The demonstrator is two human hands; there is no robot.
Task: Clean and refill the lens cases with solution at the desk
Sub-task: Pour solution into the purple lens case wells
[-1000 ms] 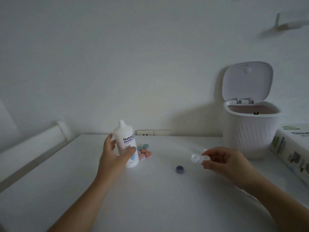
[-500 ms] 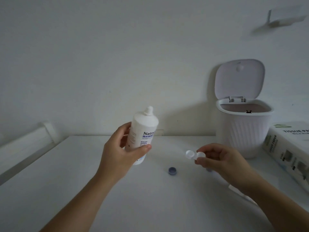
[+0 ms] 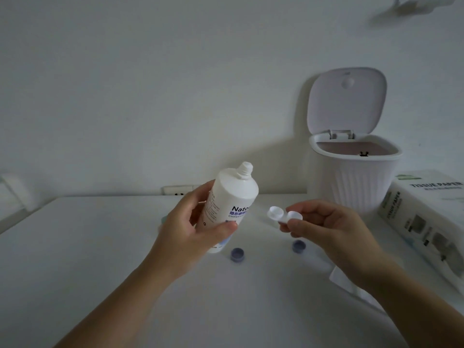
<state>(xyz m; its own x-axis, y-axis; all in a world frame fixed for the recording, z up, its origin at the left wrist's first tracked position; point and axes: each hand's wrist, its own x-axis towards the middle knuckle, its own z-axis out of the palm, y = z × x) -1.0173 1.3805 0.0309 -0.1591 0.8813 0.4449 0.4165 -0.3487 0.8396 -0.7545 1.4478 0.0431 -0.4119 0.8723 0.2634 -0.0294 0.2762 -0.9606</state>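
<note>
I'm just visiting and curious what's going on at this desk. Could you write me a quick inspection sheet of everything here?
Surface: white desk, dimly lit.
Job's things: solution bottle lifted off the desk, tilted, nozzle toward the open white lens case; two purple caps lie loose on the desk.
Clutter: tissue paper pack at the right; a white sheet under the right forearm.
Hands: left hand grips the bottle; right hand pinches the lens case.
Cables: nothing seen.
Surroundings: ribbed white bin, lid up, against a plain wall; wall socket behind the desk.
</note>
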